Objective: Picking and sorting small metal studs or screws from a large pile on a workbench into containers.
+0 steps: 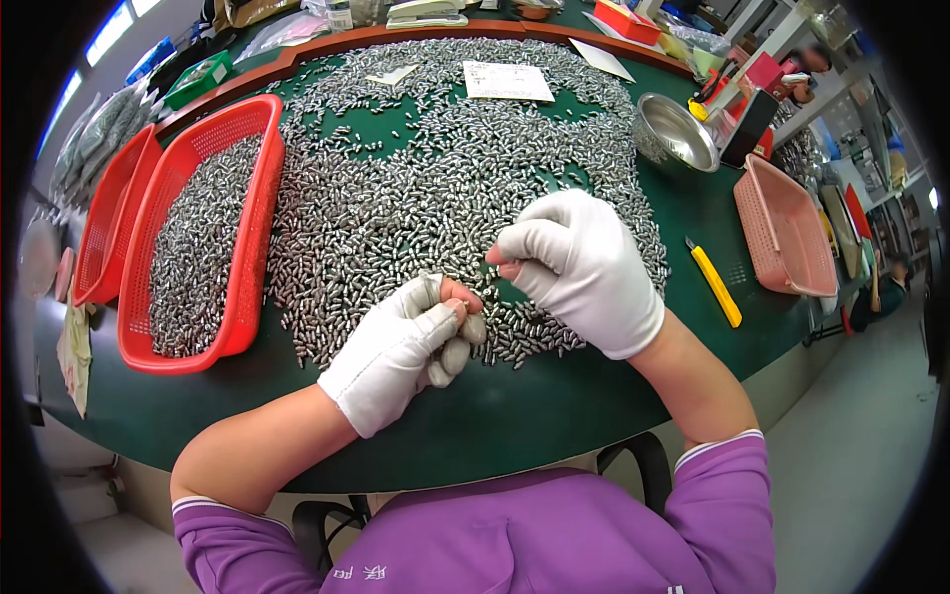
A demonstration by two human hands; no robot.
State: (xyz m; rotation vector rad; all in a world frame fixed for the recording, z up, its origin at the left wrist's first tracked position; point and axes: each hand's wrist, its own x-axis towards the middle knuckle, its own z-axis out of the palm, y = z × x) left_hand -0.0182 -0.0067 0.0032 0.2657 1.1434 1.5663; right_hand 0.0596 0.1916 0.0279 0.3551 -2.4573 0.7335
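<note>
Small shiny silver metal parts [396,213], short and rounded with a groove around them, lie in a wide spread layer on the green tabletop. Over the near edge of this layer my left hand [404,348], in a white glove with bare thumb and index tips, is closed in a pinch. Just right of it and slightly farther off, my right hand [589,272], gloved the same way, has its thumb and index finger pinched together. Whatever sits between the fingertips of either hand is too small or hidden to make out.
On the left stands a red plastic basket [269,188] with many of the same parts, another red basket [104,223] beside it. To the right are a steel bowl [683,124], a yellow utility knife [716,287] and a pink basket [782,233]. Paper slips [508,81] lie on the parts.
</note>
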